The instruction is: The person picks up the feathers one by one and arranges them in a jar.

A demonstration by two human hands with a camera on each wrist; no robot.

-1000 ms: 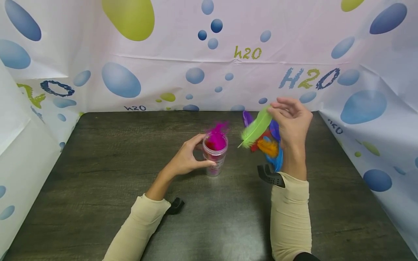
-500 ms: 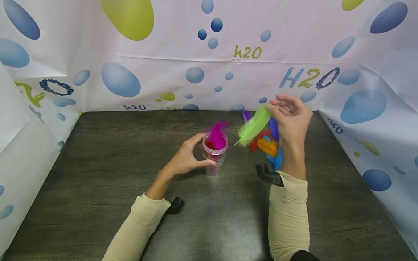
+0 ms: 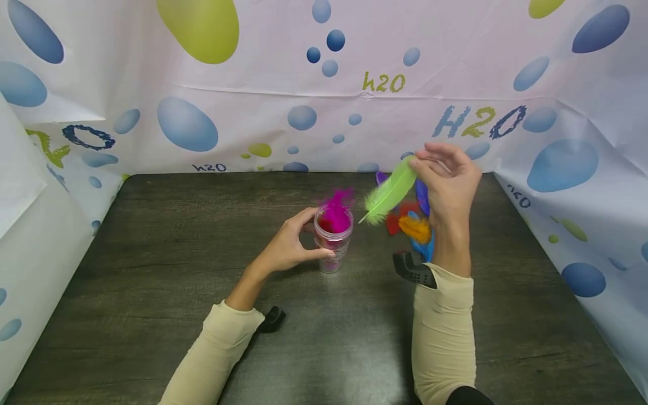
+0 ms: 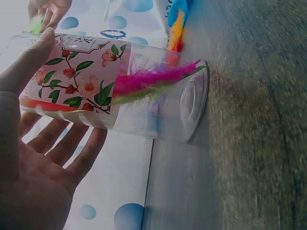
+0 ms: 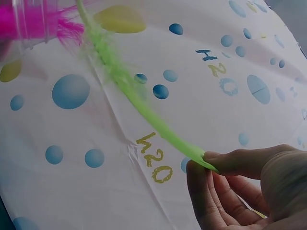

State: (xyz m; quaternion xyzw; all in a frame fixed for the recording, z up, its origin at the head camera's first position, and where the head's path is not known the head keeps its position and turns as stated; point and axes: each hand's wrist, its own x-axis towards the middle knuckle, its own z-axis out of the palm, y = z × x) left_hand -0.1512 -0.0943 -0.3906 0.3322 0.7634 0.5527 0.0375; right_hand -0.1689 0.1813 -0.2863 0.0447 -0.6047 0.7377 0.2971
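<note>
A clear plastic jar (image 3: 331, 256) with a flower-print label (image 4: 79, 72) stands upright on the table, its mouth uncovered. Magenta feathers (image 3: 338, 211) stick out above the rim, and red shows inside. The left hand (image 3: 291, 242) holds the jar from its left side, thumb in front and fingers behind. Between thumb and fingertips, the right hand (image 3: 450, 180) pinches the tip of a lime-green feather (image 3: 390, 191) in the air. This feather slants down to the left, its bare quill end close to the jar's rim on the right.
Right of the jar lies a loose pile with an orange feather (image 3: 416, 229), a red feather (image 3: 397, 221), a blue feather (image 3: 424, 247) and purple ones, partly behind the right hand. A white sheet with blue bubbles (image 3: 302, 117) walls the dark wooden table (image 3: 167, 236).
The right hand has moved slightly left and up, bringing the lime-green feather's quill end nearer the jar. The left hand and the jar have stayed in place.
</note>
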